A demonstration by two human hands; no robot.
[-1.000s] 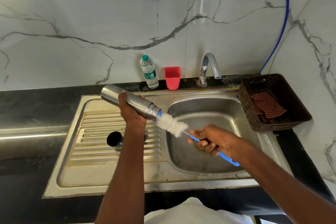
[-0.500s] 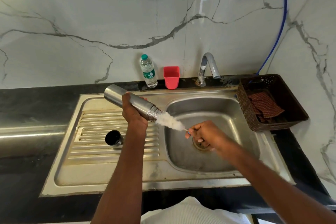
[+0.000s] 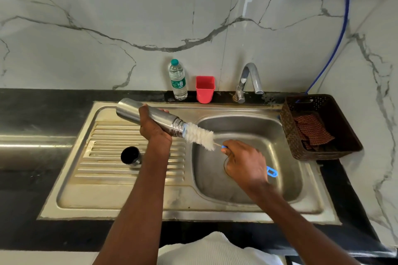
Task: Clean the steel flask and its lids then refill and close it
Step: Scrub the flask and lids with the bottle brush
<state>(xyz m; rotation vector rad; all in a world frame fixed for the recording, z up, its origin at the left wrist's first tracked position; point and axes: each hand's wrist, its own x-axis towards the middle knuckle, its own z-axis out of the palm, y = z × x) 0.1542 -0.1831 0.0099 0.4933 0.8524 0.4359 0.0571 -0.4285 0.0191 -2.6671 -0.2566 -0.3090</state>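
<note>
Steel throughout, the sink (image 3: 254, 178) serves as the landmark; over its basin, nearest the viewer, the right hand (image 3: 245, 162) is seen with fingers curled round the blue handle of the bottle brush (image 3: 200, 136), whose looped end juts out behind the hand; the white bristles are mostly outside the flask (image 3: 150, 117), only their tip being entered at the mouth. On the sink's ribbed drainboard, to the left of the basin, a dark lid (image 3: 131, 155) is stood, open side up, well apart from the flask. Above the drainboard's far part the flask is gripped round its middle by the left hand (image 3: 154, 127), fingers wrapped about the body; it is held in the air, touching nothing else.

The flask's long axis is laid nearly level, tilted a little; its base is pointed away to the left and slightly up, its threaded mouth to the right and slightly down, toward the basin.

Risks may be judged thus: a wet steel body could be let slip from the one-handed grip and dropped on the drainboard; a brush pushed off-axis could catch on the rim and bend its wire; dirty water could be flicked toward the counter (image 3: 43, 114). Beyond the sink's rear edge a water bottle (image 3: 177, 80), a red cup (image 3: 205, 89) and the tap (image 3: 247, 80) are stood; right of it, a basket (image 3: 301, 148).
</note>
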